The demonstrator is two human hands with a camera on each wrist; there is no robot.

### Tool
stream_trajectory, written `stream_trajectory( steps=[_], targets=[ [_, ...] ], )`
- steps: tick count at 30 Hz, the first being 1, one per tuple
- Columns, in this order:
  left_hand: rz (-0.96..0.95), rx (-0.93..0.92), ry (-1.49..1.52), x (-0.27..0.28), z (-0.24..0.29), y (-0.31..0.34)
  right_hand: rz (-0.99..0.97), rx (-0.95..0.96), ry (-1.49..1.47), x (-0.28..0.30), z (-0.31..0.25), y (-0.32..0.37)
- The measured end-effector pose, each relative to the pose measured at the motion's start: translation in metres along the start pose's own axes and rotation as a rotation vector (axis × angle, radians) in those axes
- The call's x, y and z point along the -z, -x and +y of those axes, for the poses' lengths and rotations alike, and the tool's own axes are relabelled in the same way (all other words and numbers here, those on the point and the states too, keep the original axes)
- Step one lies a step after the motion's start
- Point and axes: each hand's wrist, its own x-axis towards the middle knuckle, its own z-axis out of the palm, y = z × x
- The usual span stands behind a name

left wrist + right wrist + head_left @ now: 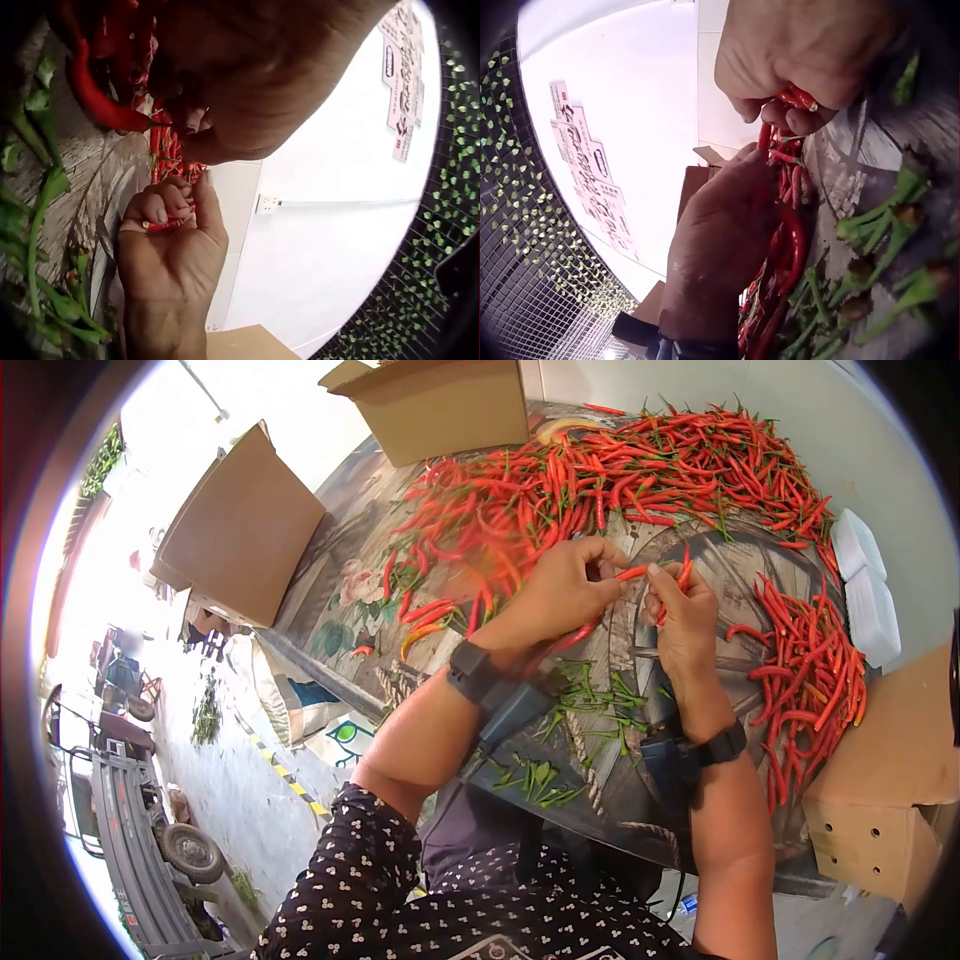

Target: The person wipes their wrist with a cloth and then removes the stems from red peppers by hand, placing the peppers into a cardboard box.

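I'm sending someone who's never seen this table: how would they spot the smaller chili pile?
Start at the flower-printed table. On its right side, between the person's right hand and the cardboard box with round holes, lies the smaller chili pile. Unlike the larger chili heap along the far edge, it shows hardly any green stems.
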Motion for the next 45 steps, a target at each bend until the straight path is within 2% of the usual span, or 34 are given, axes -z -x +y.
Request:
stream_trajectory(
  steps=[8,13,16,19,24,26,27,32,34,37,39,41,43,45],
  targets=[
    [-0.052,0.028,0.087,0.005,0.01,0.004,-0.076,-0.068,0.01,-0.002,-0.002,0.006],
    [-0.093,0.016,0.1,0.007,0.006,0.003,-0.034,0.013,0.027,-0.003,-0.004,0.008],
    [-0.155,0.068,0.121,0.008,0.005,0.003,-0.028,0.047,0.041,-0.004,-0.004,0.009],
    [-0.121,-0.019,0.086,0.007,-0.001,0.001,-0.02,0.045,0.04,-0.005,-0.006,0.01],
    [-0.174,0.086,0.079,0.01,0.007,0.003,0.01,0.066,0.062,-0.006,-0.005,0.011],
    [-0.179,0.015,0.058,0.008,-0.007,-0.002,0.018,0.071,0.088,-0.007,-0.005,0.011],
    [-0.184,-0.053,0.037,0.007,-0.014,-0.003,0.0,0.057,0.065,-0.007,-0.004,0.011],
    [-0.225,-0.051,0.12,0.009,-0.008,-0.001,-0.059,-0.03,-0.019,-0.001,-0.006,0.011],
    [-0.222,-0.057,0.181,0.01,-0.006,-0.001,-0.157,-0.131,-0.122,0.006,-0.005,0.009],
    [-0.278,-0.033,0.227,0.015,0.0,0.0,-0.203,-0.23,-0.176,0.007,-0.008,0.008],
    [-0.385,-0.045,0.141,0.019,-0.001,-0.001,-0.188,-0.255,-0.184,0.002,-0.012,0.009],
    [-0.401,-0.044,0.156,0.021,0.0,-0.001,-0.172,-0.283,-0.195,0.001,-0.014,0.01],
    [-0.415,-0.041,0.173,0.02,0.0,0.001,-0.282,-0.372,-0.295,0.003,-0.013,0.011],
    [-0.387,-0.077,0.249,0.018,0.0,0.001,-0.277,-0.377,-0.297,0.001,-0.015,0.012]
  ],
)
